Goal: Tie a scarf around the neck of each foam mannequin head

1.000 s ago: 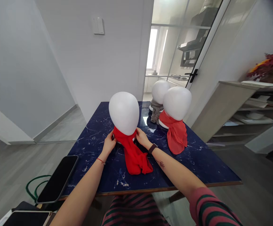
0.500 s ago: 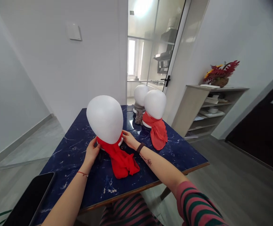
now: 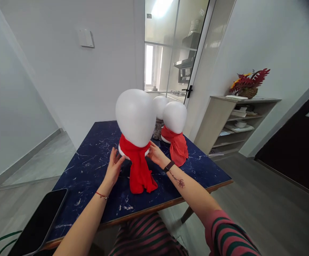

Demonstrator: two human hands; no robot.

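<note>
A smooth white mannequin head (image 3: pixel 135 115) stands at the middle of the table, a red scarf (image 3: pixel 138 169) wrapped round its neck with the loose end hanging down the front onto the tabletop. At the left of its white base is my left hand (image 3: pixel 113 165), fingers spread and thumb close to the rim; I cannot tell if it touches. My right hand (image 3: pixel 157 155) grips the base's right side, its fingertips partly hidden by the head and scarf. Behind to the right, a second white mannequin head (image 3: pixel 175 117) wears a coral-red scarf (image 3: pixel 178 149).
A third white mannequin head (image 3: pixel 160 106) with a grey scarf (image 3: pixel 157 131) is partly hidden behind the front one. A black phone (image 3: pixel 41 220) is at the dark blue marbled table's (image 3: pixel 90 156) near left corner. Shelves (image 3: pixel 223 124) stand right, beyond the table.
The front mannequin head has shifted right and away from me, and now stands more upright with its scarf hanging straighter. Both hands moved with it; my left hand's fingers have spread off the base.
</note>
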